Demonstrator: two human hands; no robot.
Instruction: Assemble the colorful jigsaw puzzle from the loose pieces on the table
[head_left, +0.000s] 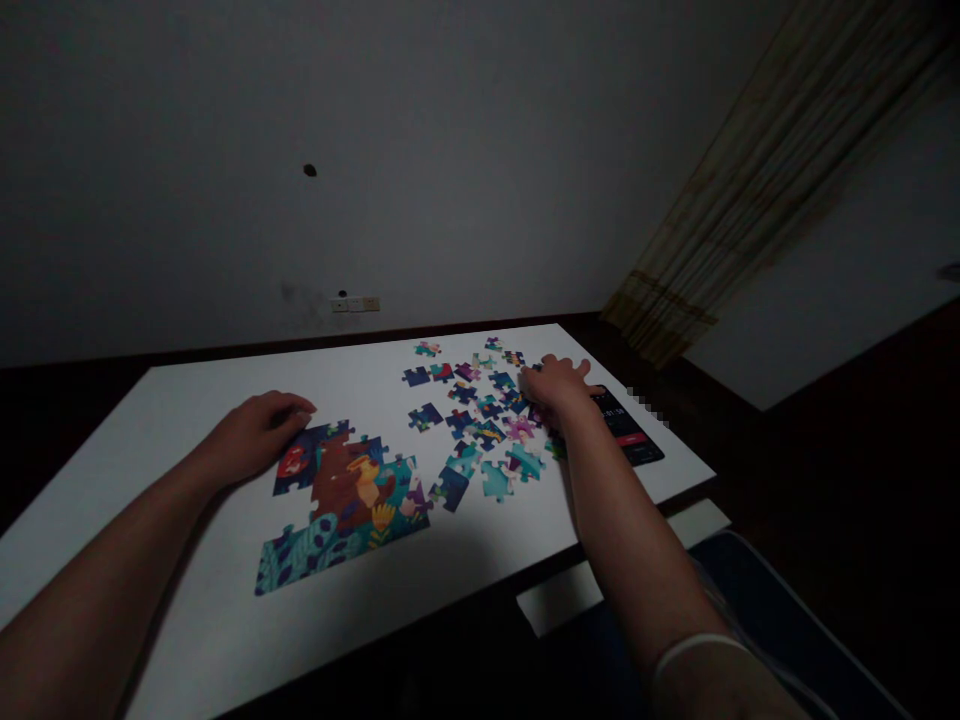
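Observation:
A partly joined jigsaw picture (341, 505) in blue, brown and teal lies on the white table (225, 620). My left hand (259, 430) rests at its upper left corner, fingers curled loosely against the edge. Several loose pieces (480, 420) are scattered to the right. My right hand (556, 388) reaches over the far pieces, fingers bent down onto them; whether it pinches a piece I cannot tell.
A dark phone (628, 428) with a lit screen lies by the table's right edge, just past my right hand. A wall with sockets (354, 302) stands behind. A curtain (750, 190) hangs at the right. The floor is dark.

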